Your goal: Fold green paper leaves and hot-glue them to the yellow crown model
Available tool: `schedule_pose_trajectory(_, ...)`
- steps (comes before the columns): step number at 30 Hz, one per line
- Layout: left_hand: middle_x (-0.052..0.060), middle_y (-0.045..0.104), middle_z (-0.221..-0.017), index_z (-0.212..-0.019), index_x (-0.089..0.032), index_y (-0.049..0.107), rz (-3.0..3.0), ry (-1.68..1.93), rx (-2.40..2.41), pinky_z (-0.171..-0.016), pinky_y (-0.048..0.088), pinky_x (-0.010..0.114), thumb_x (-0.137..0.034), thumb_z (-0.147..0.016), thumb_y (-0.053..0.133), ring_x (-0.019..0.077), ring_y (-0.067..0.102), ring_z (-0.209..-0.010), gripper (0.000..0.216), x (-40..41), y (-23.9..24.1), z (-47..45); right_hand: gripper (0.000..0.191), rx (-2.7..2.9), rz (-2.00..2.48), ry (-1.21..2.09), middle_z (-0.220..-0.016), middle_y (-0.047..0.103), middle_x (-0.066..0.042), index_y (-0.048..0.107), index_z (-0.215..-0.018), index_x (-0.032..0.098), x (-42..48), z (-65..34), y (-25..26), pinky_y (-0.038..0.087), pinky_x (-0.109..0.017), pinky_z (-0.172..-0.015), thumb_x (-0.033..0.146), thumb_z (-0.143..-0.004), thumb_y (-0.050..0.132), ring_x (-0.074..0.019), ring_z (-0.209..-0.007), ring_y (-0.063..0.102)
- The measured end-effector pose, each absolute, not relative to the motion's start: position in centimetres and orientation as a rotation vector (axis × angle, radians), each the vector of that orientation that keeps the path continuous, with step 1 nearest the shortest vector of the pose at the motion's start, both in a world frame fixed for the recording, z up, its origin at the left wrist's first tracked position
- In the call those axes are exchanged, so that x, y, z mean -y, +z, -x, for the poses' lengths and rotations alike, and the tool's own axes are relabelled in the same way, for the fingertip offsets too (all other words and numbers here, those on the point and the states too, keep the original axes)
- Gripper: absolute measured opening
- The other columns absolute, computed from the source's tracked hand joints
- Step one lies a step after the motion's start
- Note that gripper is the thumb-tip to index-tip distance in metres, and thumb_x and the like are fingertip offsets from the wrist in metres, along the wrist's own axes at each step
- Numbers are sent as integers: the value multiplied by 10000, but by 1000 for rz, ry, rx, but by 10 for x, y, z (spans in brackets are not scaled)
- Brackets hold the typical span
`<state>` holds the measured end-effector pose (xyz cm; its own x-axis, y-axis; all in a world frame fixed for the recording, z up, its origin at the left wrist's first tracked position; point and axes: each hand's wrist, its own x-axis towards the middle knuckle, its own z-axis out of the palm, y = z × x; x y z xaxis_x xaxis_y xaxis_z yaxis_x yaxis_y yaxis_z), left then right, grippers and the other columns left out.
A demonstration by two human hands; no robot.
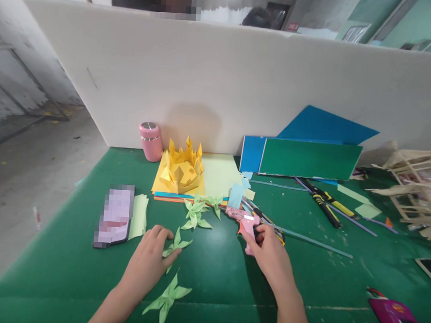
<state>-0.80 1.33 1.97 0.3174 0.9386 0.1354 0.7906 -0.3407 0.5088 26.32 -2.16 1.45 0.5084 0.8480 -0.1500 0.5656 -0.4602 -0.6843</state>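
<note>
My left hand (151,252) is closed around a light green folded-paper flower (177,244), with thumb and forefinger on its petals. Nearer to me lies a second green paper flower (168,297). More green paper flowers (195,211) sit just beyond, overlapping one another. My right hand (270,250) grips the handle of a pink hot glue gun (243,217), whose nozzle points left. Some of its fingers are hidden behind the hand. Under and beside the glue gun lies a utility knife (280,236), partly covered.
A yellow folded-paper crown shape (182,171) rests on coloured paper sheets (222,174), beside a pink flask (151,143). A phone (119,214) lies on the left. Pliers (325,207), paper strips (316,241), boards (310,160) and a stick model (414,183) are on the right. A white panel (220,79) closes off the back.
</note>
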Motion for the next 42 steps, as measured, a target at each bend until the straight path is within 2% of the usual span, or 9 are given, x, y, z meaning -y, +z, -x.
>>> schedule_pose_trajectory(7, 38, 610, -749, -693, -214, 519, -2178, 483, -1515, -668, 475, 360, -205, -738, 497, 239, 606, -722, 51, -15, 25, 3, 190, 1168, 2199, 723, -630, 684, -18, 560, -758, 205, 18, -261, 15, 410, -262, -500, 392, -731, 545, -198, -505, 668)
schedule_pose_trajectory(9, 30, 610, -756, -735, -214, 527, -2159, 496, -1514, -674, 476, 359, -234, -726, 545, 239, 606, -732, 29, -14, 25, 4, 234, 1136, 2166, 708, -629, 674, -17, 577, -779, 197, 19, -263, 12, 434, -273, -518, 418, -713, 539, -200, -503, 665)
schedule_pose_trajectory(13, 21, 600, -805, -830, -220, 530, -2116, 489, -1515, -708, 479, 364, -228, -649, 650, 249, 608, -795, 217, -11, 23, 7, 374, 976, 2040, 742, -628, 631, -10, 621, -840, 176, 22, -265, 11, 494, -296, -525, 496, -662, 543, -189, -493, 630)
schedule_pose_trajectory(18, 8, 563, -787, -903, -226, 524, -2087, 560, -1482, -690, 471, 345, -195, -707, 554, 221, 593, -748, 201, -11, 22, 6, 522, 762, 1850, 747, -649, 578, -9, 653, -919, 134, 22, -263, 20, 546, -306, -515, 527, -575, 634, -162, -528, 545)
schedule_pose_trajectory(22, -6, 516, -765, -987, -237, 541, -1996, 674, -1412, -672, 472, 306, -238, -748, 515, 190, 564, -703, 240, -13, 31, -1, 475, 719, 1724, 752, -650, 598, -12, 658, -885, 140, 22, -262, 22, 510, -282, -466, 490, -567, 688, -145, -512, 525)
schedule_pose_trajectory(27, 28, 558, -839, -834, -233, 629, -1721, 763, -1282, -705, 458, 291, -295, -736, 560, 185, 545, -753, 136, -17, 37, -14, 383, 715, 1429, 921, -697, 653, -24, 579, -850, 181, 22, -257, 21, 479, -246, -458, 460, -628, 718, -136, -517, 575)
schedule_pose_trajectory(29, 35, 590, -829, -793, -219, 650, -1505, 823, -1260, -745, 441, 293, -320, -693, 626, 197, 552, -800, 144, -18, 37, -20, 362, 707, 1348, 996, -696, 662, -16, 542, -859, 194, 23, -254, 19, 494, -249, -479, 449, -663, 710, -133, -515, 592)
schedule_pose_trajectory(33, 3, 595, -706, -871, -189, 692, -863, 876, -1183, -658, 433, 252, -385, -694, 650, 146, 522, -653, 267, -19, 38, -32, 342, 747, 1244, 1103, -622, 642, 20, 495, -918, 210, 25, -247, 17, 482, -244, -462, 432, -721, 663, -127, -477, 582)
schedule_pose_trajectory(42, 23, 694, -805, -927, -177, 720, -543, 971, -995, -665, 449, 218, -170, -599, 728, 130, 596, -680, 328, -21, 33, -37, 322, 810, 1273, 1177, -469, 543, 66, 495, -800, 200, 24, -233, 18, 374, -194, -404, 451, -702, 672, -90, -397, 479)
